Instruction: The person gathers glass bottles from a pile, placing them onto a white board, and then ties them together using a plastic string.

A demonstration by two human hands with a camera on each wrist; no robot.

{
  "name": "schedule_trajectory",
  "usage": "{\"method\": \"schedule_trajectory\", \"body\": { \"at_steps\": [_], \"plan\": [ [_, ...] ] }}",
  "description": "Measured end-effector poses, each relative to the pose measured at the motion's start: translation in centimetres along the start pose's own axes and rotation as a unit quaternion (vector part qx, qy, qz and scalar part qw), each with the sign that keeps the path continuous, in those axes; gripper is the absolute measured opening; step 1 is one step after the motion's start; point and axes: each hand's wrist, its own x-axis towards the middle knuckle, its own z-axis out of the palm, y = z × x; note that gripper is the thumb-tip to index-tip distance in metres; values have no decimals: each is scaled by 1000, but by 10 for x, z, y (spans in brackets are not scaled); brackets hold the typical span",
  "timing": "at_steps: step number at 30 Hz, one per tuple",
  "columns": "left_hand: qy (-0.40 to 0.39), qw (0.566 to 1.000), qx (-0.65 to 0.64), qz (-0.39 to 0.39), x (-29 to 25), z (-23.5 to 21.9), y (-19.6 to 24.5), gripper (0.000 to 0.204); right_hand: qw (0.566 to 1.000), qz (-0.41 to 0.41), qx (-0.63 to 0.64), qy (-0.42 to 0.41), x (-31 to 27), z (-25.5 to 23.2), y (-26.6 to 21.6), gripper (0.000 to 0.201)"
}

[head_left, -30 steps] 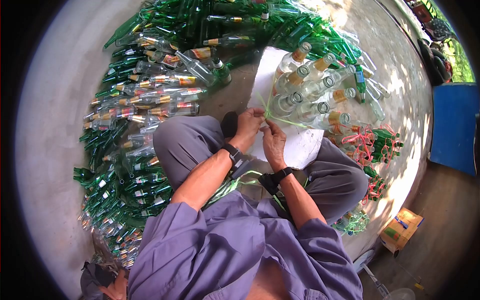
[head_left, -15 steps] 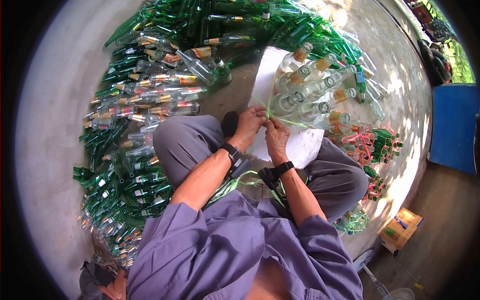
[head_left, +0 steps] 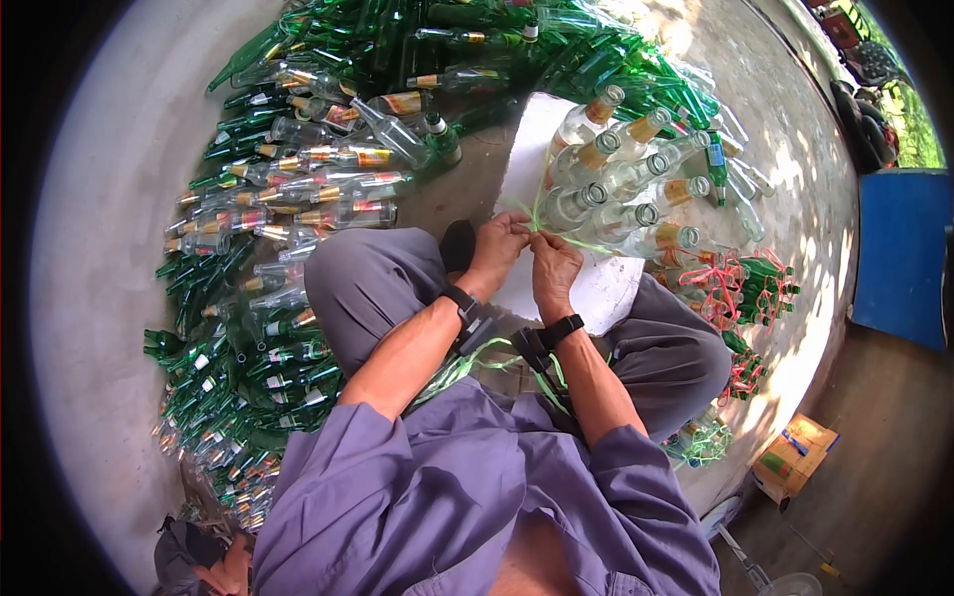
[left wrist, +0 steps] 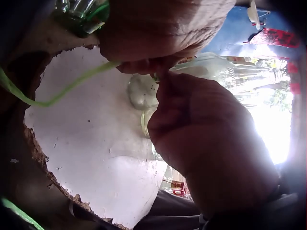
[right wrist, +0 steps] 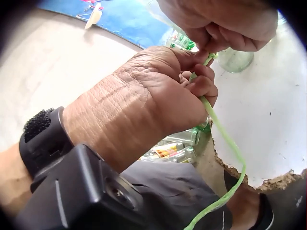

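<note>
Clear glass bottles (head_left: 618, 177) stand upright in a tight group on a white board (head_left: 517, 179), with a light green strip (head_left: 584, 243) around their near side. The left hand (head_left: 497, 248) pinches the strip at the group's near-left corner, and the right hand (head_left: 555, 270) pinches it just beside, fingertips close together. In the right wrist view the left hand (right wrist: 148, 91) has fingers curled on the strip (right wrist: 231, 141), whose tail hangs down, with the right hand (right wrist: 225, 21) above. The left wrist view shows the right hand (left wrist: 206, 129) partly in shadow, its fingertips hidden.
Many green and clear bottles (head_left: 338, 159) lie in piles left and behind. Bundles tied with red strip (head_left: 720, 283) are at the right, near a blue panel (head_left: 902, 253) and a cardboard box (head_left: 795, 454). More green strip (head_left: 452, 372) lies by the lap.
The right hand has moved up and slightly right, closer to the left fingertips at the strip. The left hand has shifted slightly right. The standing bottles have barely moved.
</note>
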Motion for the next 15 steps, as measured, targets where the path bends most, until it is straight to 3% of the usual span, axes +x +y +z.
{"method": "schedule_trajectory", "body": {
  "at_steps": [6, 8, 11, 15],
  "plan": [
    [23, 1000, 12, 3, -1, 1, 0, 30, 999, 38, 5, 38, -4, 3, -7, 20],
    [31, 999, 12, -7, 1, 0, 0, 29, 988, 137, 73, 25, -8, 2, -3, 18],
    [33, 999, 7, -20, 0, 0, 4, 27, 965, 194, 174, 17, -12, 3, -8, 9],
    [-5, 999, -22, -27, -1, -1, 6, 26, 959, 203, 197, -4, -12, -2, -8, 7]
  ]
}}
